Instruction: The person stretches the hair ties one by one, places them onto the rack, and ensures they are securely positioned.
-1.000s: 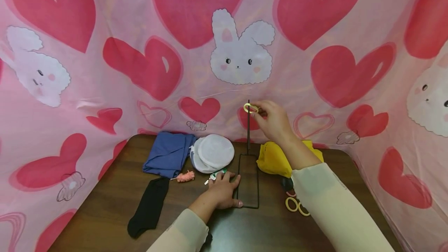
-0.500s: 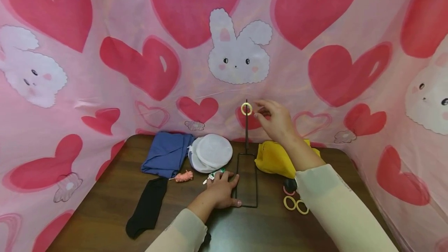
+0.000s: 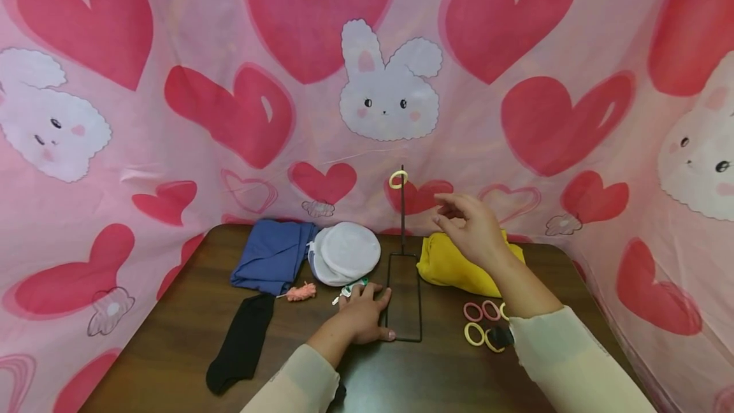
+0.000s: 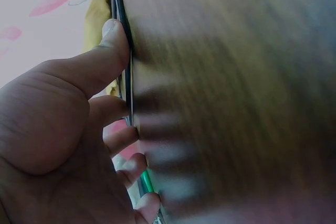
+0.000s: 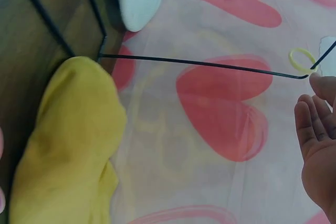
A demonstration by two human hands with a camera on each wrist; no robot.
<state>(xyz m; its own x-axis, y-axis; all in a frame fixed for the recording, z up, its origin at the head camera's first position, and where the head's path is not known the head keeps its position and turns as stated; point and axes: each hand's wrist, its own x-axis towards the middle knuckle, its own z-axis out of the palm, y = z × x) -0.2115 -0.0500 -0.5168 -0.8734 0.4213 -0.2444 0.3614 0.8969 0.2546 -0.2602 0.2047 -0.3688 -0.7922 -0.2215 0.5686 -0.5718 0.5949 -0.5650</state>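
A black wire stand (image 3: 402, 222) has a flat rectangular base on the dark wooden table and a tall upright behind it. Near its top hangs a pale yellow ring (image 3: 391, 182), which in the right wrist view loops round the bent wire end. My left hand (image 3: 362, 316) rests on the table, its thumb lying on the base wire (image 4: 122, 14) and its fingers spread. To the right of the upright, my right hand (image 3: 473, 228) is in the air with loosely bent fingers and nothing in them. Below it lie pink rings (image 3: 465, 312) and yellow rings (image 3: 467, 335), partly hidden.
Yellow cloth (image 3: 455, 266) lies right of the stand. To its left are a white round mesh item (image 3: 351, 250), folded blue cloth (image 3: 272, 253), an orange yarn bundle (image 3: 301, 292) and a black sock (image 3: 243, 343). A small green-and-white item (image 3: 347, 289) touches or nears my left fingertips.
My right hand has let go of the yellow ring and drawn back right and down. The ring now hangs on the stand, turned slightly. My left hand has stayed in place.
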